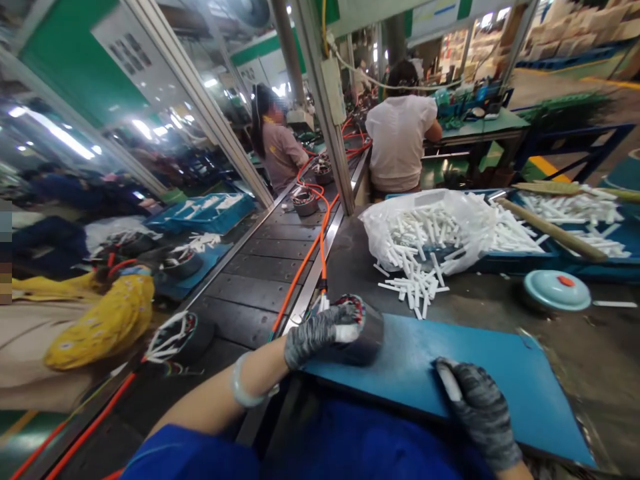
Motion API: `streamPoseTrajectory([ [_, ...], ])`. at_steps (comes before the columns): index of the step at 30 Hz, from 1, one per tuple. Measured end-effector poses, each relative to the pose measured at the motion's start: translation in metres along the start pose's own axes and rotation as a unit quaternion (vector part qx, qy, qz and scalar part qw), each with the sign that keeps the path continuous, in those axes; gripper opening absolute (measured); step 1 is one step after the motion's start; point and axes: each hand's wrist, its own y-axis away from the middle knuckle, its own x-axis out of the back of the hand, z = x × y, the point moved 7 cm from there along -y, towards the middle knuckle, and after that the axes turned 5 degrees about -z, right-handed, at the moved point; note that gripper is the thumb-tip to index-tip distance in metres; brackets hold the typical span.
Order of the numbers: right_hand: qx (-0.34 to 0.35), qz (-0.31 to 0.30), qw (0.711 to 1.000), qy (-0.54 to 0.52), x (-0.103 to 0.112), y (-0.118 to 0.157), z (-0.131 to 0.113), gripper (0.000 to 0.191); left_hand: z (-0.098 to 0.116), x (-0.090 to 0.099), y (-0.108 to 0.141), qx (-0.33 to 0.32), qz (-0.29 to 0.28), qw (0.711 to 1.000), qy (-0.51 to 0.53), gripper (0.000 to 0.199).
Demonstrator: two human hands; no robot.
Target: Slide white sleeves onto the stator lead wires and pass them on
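I've got the L hand [325, 330] on the L side of the dark wound ring [373, 343], fingers over the top, thumb along the side, so it looks pinched at the rim. Ring's on the L end of the blue mat [425, 340], right by the conveyor [260, 267]; can't tell its exact tilt. R hand [483, 403] is at the mat's near edge, well apart from the ring, fingers loosely curled, thumb alongside; I see nothing in it but can't tell for sure.

My read on handling: prob. heavy for its size, stiff outer wall, smooth & maybe slippery, tho the knit gloves [306, 343] should help w/ grip. Red wires [358, 309] inside & white leads [324, 303] at the L look soft, easily damaged, so I'd take the outer wall from both sides & stay off the wiring. Loose white tubes [417, 283] lie just beyond the mat.
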Motion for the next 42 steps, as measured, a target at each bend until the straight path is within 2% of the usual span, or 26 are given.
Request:
streamPoseTrajectory([
  [1, -0.021, 0.004, 1.0, -0.013, 0.002, -0.003, 0.001, 0.026, 0.013, 0.001, 0.0, -0.047, -0.021, 0.999, 0.008, 0.061],
  [3, -0.067, 0.022, 0.996, -0.046, 0.011, -0.014, -0.002, 0.024, 0.03, 0.019, -0.003, -0.139, -0.022, 0.99, -0.01, 0.068],
  [4, -0.089, 0.033, 0.993, -0.065, 0.017, -0.022, -0.006, 0.024, 0.034, 0.033, -0.009, -0.18, 0.007, 0.982, -0.056, 0.068],
  [6, -0.078, 0.023, 0.991, -0.109, 0.024, -0.044, -0.023, 0.029, 0.027, 0.054, -0.029, -0.204, 0.036, 0.954, -0.218, 0.062],
  [7, -0.056, 0.012, 0.99, -0.13, 0.027, -0.057, -0.033, 0.031, 0.019, 0.06, -0.043, -0.197, 0.035, 0.932, -0.303, 0.062],
  [9, 0.002, 0.003, 0.986, -0.167, 0.029, -0.077, -0.054, 0.035, -0.005, 0.057, -0.069, -0.154, -0.019, 0.892, -0.425, 0.067],
  [12, 0.045, -0.041, 0.979, -0.193, 0.013, -0.093, -0.071, 0.041, -0.023, 0.044, -0.083, -0.096, -0.063, 0.85, -0.514, 0.058],
  [16, 0.012, -0.07, 0.979, -0.191, -0.015, -0.088, -0.064, 0.041, -0.004, 0.032, -0.057, -0.049, -0.034, 0.832, -0.552, 0.037],
  [19, -0.014, -0.073, 0.965, -0.25, -0.025, -0.083, -0.049, 0.034, 0.006, 0.028, -0.026, 0.004, -0.016, 0.827, -0.562, 0.033],
  [21, -0.061, -0.077, 0.942, -0.321, -0.028, -0.082, -0.033, 0.03, 0.002, 0.02, -0.007, 0.022, -0.043, 0.834, -0.55, 0.033],
  [23, -0.119, -0.08, 0.908, -0.394, -0.029, -0.082, -0.018, 0.03, -0.002, 0.014, 0.008, 0.004, -0.052, 0.86, -0.508, 0.035],
  [26, -0.133, -0.085, 0.868, -0.471, -0.023, -0.085, -0.008, 0.027, -0.001, 0.008, 0.019, -0.09, -0.05, 0.929, -0.356, 0.045],
  [28, -0.114, -0.109, 0.854, -0.495, -0.018, -0.088, -0.008, 0.025, 0.0, 0.003, 0.017, -0.152, -0.051, 0.957, -0.241, 0.059],
  [30, -0.11, -0.134, 0.844, -0.508, -0.017, -0.09, -0.007, 0.024, 0.003, -0.006, 0.004, -0.18, -0.026, 0.963, -0.198, 0.065],
  [32, -0.136, -0.143, 0.831, -0.521, -0.02, -0.09, -0.002, 0.026, 0.01, -0.022, -0.014, -0.181, 0.004, 0.956, -0.23, 0.062],
  [35, -0.189, -0.16, 0.794, -0.555, -0.03, -0.091, 0.008, 0.031, 0.026, -0.043, -0.035, -0.153, 0.007, 0.942, -0.3, 0.045],
  [37, -0.202, -0.196, 0.762, -0.583, -0.036, -0.096, 0.01, 0.035, 0.033, -0.046, -0.039, -0.123, 0.001, 0.941, -0.316, 0.039],
  [39, -0.2, -0.24, 0.739, -0.597, -0.038, -0.105, 0.009, 0.038, 0.033, -0.04, -0.034, -0.102, -0.001, 0.952, -0.289, 0.039],
  [42, -0.187, -0.306, 0.73, -0.582, -0.034, -0.123, 0.004, 0.04, 0.022, -0.032, -0.024, -0.089, -0.012, 0.978, -0.186, 0.04],
])
